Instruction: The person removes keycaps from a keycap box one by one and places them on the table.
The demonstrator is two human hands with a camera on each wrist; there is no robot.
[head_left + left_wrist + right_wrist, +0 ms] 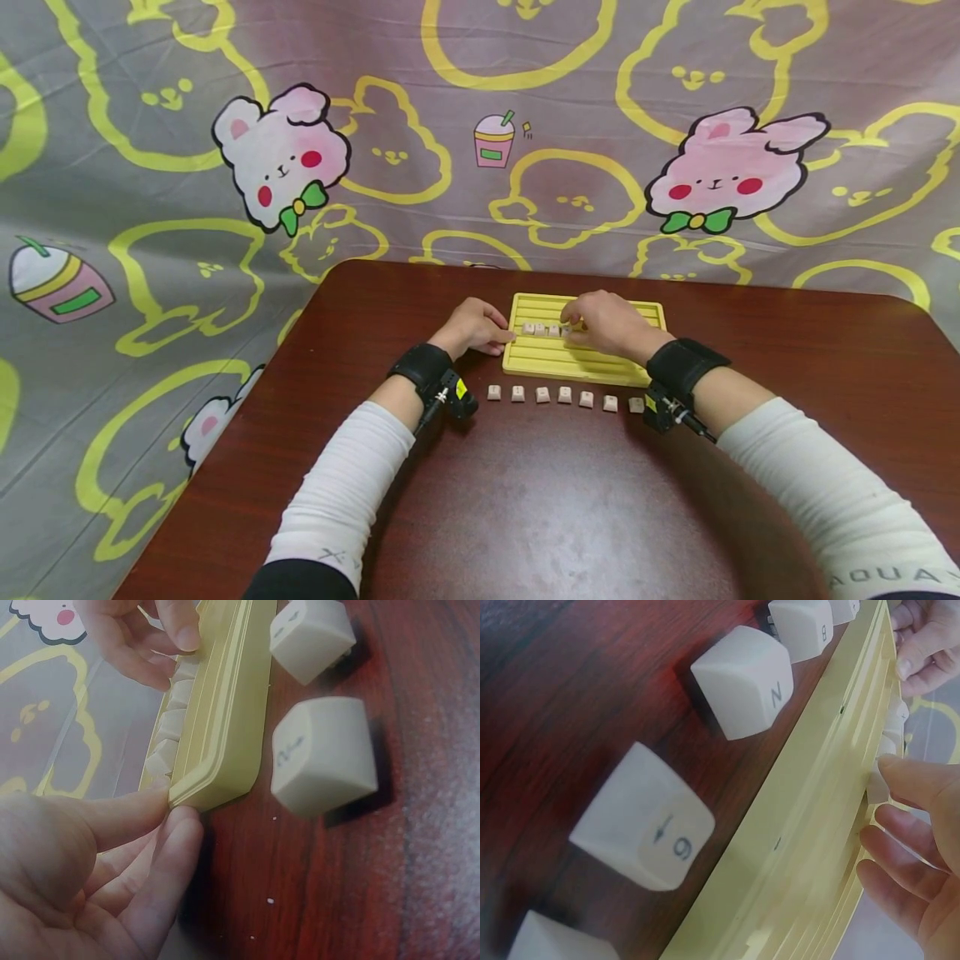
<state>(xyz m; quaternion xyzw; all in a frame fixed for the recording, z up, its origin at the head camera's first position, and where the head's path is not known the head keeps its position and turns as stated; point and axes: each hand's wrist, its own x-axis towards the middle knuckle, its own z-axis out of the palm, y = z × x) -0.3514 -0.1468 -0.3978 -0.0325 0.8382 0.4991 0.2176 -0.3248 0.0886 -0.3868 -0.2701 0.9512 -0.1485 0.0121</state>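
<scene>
A yellow ridged tray [555,364] lies on the table. My left hand [477,325] pinches the tray's left edge, thumb and forefinger at the corner in the left wrist view. Within a groove of the tray, a short row of cream keycaps [540,329] stands side by side. At the right end of that row, my right hand [609,323] pinches one keycap [877,787] by its sides, its other fingers spread over the ridges. The top of this keycap is partly covered by the fingertips.
Along the tray's near side, several loose keycaps [565,394] form a spaced line on the dark wooden table [555,500]. One at the right end carries a 9 and an arrow [664,832] in the right wrist view. A patterned curtain [390,125] hangs behind the table.
</scene>
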